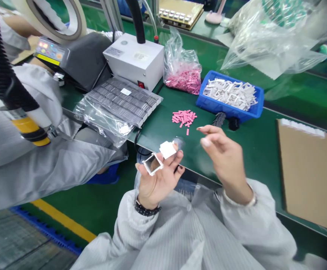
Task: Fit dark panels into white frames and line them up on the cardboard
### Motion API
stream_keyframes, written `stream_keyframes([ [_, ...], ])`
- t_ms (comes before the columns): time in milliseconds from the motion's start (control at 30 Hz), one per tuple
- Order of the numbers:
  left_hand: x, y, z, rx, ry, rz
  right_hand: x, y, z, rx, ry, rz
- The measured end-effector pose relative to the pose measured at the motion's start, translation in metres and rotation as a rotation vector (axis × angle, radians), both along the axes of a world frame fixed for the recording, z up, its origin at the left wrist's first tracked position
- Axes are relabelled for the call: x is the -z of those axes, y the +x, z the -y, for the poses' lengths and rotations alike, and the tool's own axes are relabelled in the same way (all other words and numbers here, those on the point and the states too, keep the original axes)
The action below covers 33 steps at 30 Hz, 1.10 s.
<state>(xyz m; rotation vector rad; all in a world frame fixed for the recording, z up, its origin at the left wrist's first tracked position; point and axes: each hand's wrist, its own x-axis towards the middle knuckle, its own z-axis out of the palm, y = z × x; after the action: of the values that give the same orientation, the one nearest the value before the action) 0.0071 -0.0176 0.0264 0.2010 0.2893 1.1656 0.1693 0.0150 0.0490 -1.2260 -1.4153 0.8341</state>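
Note:
My left hand (159, 183) is palm up above the bench's front edge, its fingers curled around two small parts. A white square plastic frame (152, 164) with a dark, see-through middle rests by the thumb. Beyond it, a flat white square piece (168, 149) lies at the fingers, close to a blurred clear film (178, 143). To the right, my right hand (222, 155) is raised over the bench with thumb and index finger slightly apart; nothing shows between them. Nearest to it is a loose pile of small pink strips (184, 118), one lying apart.
A blue bin (231, 95) holds white plastic frames. Behind the pile stands a clear bag (182, 67) of pink strips. At left are a tray of grey pieces (121, 99), a white machine box (135, 58) and a co-worker's sleeve (47, 165). Cardboard (312, 176) lies right.

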Motion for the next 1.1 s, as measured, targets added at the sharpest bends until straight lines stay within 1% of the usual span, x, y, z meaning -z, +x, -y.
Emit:
stream_keyframes([
  [67, 0.001, -0.006, 0.001, -0.04, -0.003, -0.024, 0.02, -0.006, -0.02, -0.006, -0.068, 0.198],
  [167, 0.0, -0.011, 0.003, -0.062, -0.006, -0.035, 0.047, -0.021, -0.04, 0.001, -0.101, 0.327],
  [233, -0.002, -0.01, 0.005, -0.04, 0.006, -0.024, 0.057, -0.03, -0.047, 0.031, -0.088, 0.347],
  [300, -0.004, -0.007, 0.007, -0.006, 0.025, -0.004, 0.059, -0.034, -0.048, 0.05, -0.063, 0.338],
  [367, -0.006, -0.003, 0.009, 0.032, 0.032, 0.022, 0.053, -0.033, -0.046, 0.037, -0.038, 0.282],
  [433, -0.008, 0.002, 0.01, 0.072, 0.016, 0.042, 0.042, -0.029, -0.039, 0.004, -0.025, 0.203],
  [467, -0.009, 0.004, 0.011, 0.092, 0.001, 0.046, 0.035, -0.026, -0.035, -0.035, -0.025, 0.142],
  [500, -0.01, 0.007, 0.012, 0.111, -0.017, 0.05, 0.028, -0.023, -0.03, -0.106, -0.036, 0.045],
  [533, -0.011, 0.011, 0.013, 0.127, -0.034, 0.055, 0.022, -0.019, -0.024, -0.21, -0.058, -0.086],
  [633, -0.014, 0.021, 0.015, 0.164, -0.074, 0.074, 0.007, -0.01, -0.008, -0.559, -0.173, -0.539],
  [667, -0.015, 0.025, 0.015, 0.173, -0.081, 0.076, 0.005, -0.008, -0.004, -0.626, -0.209, -0.647],
  [700, -0.016, 0.028, 0.015, 0.177, -0.085, 0.076, 0.005, -0.007, -0.001, -0.655, -0.229, -0.712],
  [800, -0.018, 0.036, 0.017, 0.176, -0.096, 0.056, 0.008, -0.007, 0.003, -0.669, -0.228, -0.823],
  [867, -0.019, 0.039, 0.017, 0.174, -0.1, 0.03, 0.011, -0.009, 0.003, -0.655, -0.195, -0.838],
  [933, -0.021, 0.039, 0.018, 0.176, -0.093, 0.011, 0.009, -0.006, 0.003, -0.606, -0.131, -0.81],
  [1000, -0.023, 0.038, 0.017, 0.19, -0.089, -0.013, 0.001, 0.002, 0.004, -0.533, -0.031, -0.756],
  [1067, -0.024, 0.035, 0.015, 0.208, -0.085, -0.064, -0.013, 0.016, 0.007, -0.443, 0.107, -0.642],
  [1100, -0.025, 0.034, 0.013, 0.214, -0.078, -0.097, -0.023, 0.023, 0.01, -0.407, 0.178, -0.546],
])
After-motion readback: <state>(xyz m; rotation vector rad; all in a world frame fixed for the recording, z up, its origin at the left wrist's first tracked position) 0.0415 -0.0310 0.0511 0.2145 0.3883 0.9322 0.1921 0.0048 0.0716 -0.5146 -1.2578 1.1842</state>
